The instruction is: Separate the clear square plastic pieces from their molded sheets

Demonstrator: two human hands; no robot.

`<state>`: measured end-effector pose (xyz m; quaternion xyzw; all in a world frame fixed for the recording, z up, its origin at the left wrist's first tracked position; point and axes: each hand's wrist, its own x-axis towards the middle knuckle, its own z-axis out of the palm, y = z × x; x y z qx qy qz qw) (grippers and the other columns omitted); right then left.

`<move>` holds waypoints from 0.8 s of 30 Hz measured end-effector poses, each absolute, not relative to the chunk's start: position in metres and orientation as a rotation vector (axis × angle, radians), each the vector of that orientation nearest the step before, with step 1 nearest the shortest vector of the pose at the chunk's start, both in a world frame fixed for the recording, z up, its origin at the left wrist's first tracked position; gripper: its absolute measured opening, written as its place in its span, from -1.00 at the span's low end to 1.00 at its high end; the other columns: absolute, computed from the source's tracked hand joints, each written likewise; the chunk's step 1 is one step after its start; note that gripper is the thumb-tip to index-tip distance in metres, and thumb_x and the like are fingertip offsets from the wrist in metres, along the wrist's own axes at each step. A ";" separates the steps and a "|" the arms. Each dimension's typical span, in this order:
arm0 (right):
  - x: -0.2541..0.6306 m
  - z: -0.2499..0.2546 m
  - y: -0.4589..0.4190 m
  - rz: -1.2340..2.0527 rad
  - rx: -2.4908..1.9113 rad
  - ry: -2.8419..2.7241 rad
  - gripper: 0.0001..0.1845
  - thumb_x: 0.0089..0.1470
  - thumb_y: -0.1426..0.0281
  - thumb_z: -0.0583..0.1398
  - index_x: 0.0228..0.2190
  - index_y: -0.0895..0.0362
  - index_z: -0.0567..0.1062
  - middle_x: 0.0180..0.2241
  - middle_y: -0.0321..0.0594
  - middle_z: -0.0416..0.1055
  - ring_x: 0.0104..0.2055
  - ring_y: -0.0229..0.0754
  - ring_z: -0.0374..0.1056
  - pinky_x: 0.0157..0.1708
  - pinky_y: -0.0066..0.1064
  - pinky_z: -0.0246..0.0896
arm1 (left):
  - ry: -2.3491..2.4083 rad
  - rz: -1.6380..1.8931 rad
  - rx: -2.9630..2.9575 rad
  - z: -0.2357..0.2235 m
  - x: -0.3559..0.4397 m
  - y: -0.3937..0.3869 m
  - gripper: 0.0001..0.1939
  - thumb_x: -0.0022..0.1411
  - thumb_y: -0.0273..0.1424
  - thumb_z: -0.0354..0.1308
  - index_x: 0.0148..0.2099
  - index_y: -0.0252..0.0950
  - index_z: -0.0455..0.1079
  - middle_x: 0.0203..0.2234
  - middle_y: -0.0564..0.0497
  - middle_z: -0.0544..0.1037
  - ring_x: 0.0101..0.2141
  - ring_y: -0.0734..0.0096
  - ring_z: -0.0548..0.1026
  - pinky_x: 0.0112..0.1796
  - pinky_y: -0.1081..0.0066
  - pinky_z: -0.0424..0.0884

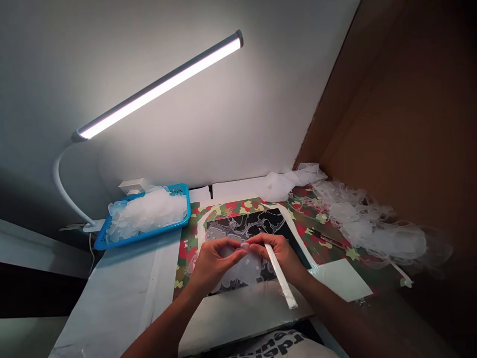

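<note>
My left hand [216,259] and my right hand [278,252] meet over the dark board, their fingertips pinched together at a small whitish, translucent piece [245,245]. Tucked in my right hand is a white, stick-like tool [282,278], its wrapped end slanting down toward me; its other end is hidden by the fingers. Below the hands a sheer white sheet with curved cut edges [242,273] lies over the black board [278,219]. Thin, looping strips of the same material [238,223] spread across the board's far part.
A blue basket [143,237] heaped with sheer white pieces [149,211] stands at the left. Sheer scraps [350,219] pile up at the right, near a slim dark-handled tool [330,238] and a pale card [345,279]. A lit lamp [164,87] hangs above.
</note>
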<state>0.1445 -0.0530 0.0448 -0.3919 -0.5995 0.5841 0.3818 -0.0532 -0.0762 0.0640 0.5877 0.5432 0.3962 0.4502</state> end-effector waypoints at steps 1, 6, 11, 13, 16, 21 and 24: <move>0.146 0.044 -0.054 1.495 -1.007 -1.496 -0.68 0.05 0.13 0.27 -0.27 0.10 0.62 -0.44 -0.25 0.44 -0.49 -0.29 0.26 -0.49 -0.44 0.19 | 1.333 0.975 1.455 0.065 -0.053 -0.077 -0.75 0.05 -0.19 0.33 -0.28 -0.25 0.59 -0.40 0.00 0.62 -0.41 0.41 0.51 -0.40 0.50 0.41; 0.155 0.044 -0.056 1.453 -1.062 -1.424 -0.69 0.02 0.13 0.30 -0.32 0.11 0.62 -0.44 -0.24 0.47 -0.46 -0.26 0.27 -0.46 -0.43 0.17 | 1.243 0.907 1.401 0.069 -0.056 -0.083 -0.76 0.08 -0.21 0.32 -0.26 -0.26 0.58 -0.44 0.01 0.61 -0.45 0.45 0.47 -0.44 0.53 0.37; 0.160 0.039 -0.053 1.451 -1.075 -1.411 -0.68 0.01 0.13 0.30 -0.31 0.11 0.61 -0.42 -0.21 0.49 -0.44 -0.24 0.28 -0.44 -0.41 0.18 | 1.248 0.874 1.289 0.067 -0.063 -0.086 -0.74 0.07 -0.19 0.32 -0.28 -0.29 0.57 -0.47 0.01 0.57 -0.47 0.46 0.43 -0.48 0.54 0.32; 0.156 0.036 -0.054 1.461 -1.076 -1.365 -0.68 0.00 0.12 0.31 -0.32 0.11 0.60 -0.42 -0.22 0.47 -0.44 -0.24 0.27 -0.43 -0.42 0.19 | 1.249 0.922 1.198 0.063 -0.066 -0.087 -0.72 0.05 -0.17 0.33 -0.32 -0.31 0.56 -0.48 0.01 0.55 -0.49 0.47 0.42 -0.49 0.54 0.30; 0.143 0.035 -0.061 1.454 -1.077 -1.233 -0.66 -0.01 0.10 0.31 -0.33 0.12 0.55 -0.45 -0.26 0.42 -0.47 -0.27 0.25 -0.47 -0.44 0.19 | 1.160 0.990 1.018 0.053 -0.064 -0.086 -0.59 0.06 -0.04 0.27 -0.30 -0.33 0.54 -0.49 0.01 0.53 -0.51 0.48 0.40 -0.50 0.54 0.28; 0.151 0.037 -0.062 1.391 -1.070 -1.485 -0.63 0.06 0.06 0.23 -0.37 0.13 0.52 -0.48 -0.28 0.40 -0.46 -0.26 0.29 -0.43 -0.44 0.22 | 1.090 0.902 0.920 0.042 -0.044 -0.084 -0.57 0.02 -0.07 0.32 -0.22 -0.32 0.49 -0.49 0.03 0.50 -0.51 0.49 0.39 -0.49 0.54 0.27; 0.206 0.030 -0.048 0.827 -1.397 -1.656 -0.62 0.11 0.07 0.18 -0.30 0.11 0.57 -0.37 -0.18 0.50 -0.34 -0.14 0.38 -0.29 -0.33 0.27 | 1.121 0.897 0.871 0.043 -0.035 -0.083 -0.63 0.04 -0.10 0.32 -0.29 -0.29 0.42 -0.46 0.06 0.49 -0.52 0.51 0.36 -0.54 0.55 0.22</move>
